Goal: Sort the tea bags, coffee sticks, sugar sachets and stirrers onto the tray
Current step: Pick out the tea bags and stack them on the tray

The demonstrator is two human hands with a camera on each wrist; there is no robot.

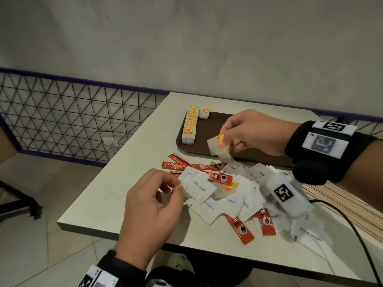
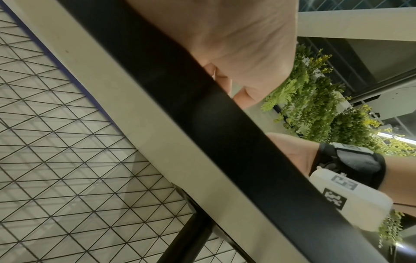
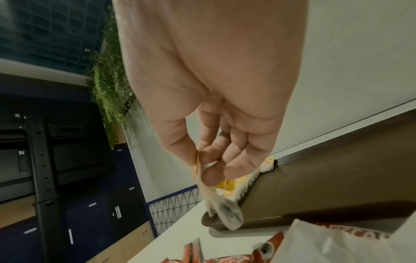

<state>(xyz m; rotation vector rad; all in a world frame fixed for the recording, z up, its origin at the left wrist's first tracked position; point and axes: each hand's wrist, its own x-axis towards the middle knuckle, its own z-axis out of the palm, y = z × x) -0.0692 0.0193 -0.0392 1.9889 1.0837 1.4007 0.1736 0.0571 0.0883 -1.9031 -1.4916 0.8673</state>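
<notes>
Our right hand (image 1: 251,132) pinches a tea bag (image 1: 217,146) above the tray's (image 1: 209,129) near edge; our left hand (image 1: 153,206) pinches a sugar sachet (image 1: 200,188) near the table's (image 1: 128,166) left edge.

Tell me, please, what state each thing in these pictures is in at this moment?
right hand: pinches a tea bag by its tag.
tea bag: hangs above the tray's near edge.
tray: holds only a row of tea bags along its left side.
left hand: pinches a white sugar sachet.
coffee sticks: unsorted, lying on the table.
stirrers: stacked on the table, right of the pile.
</notes>
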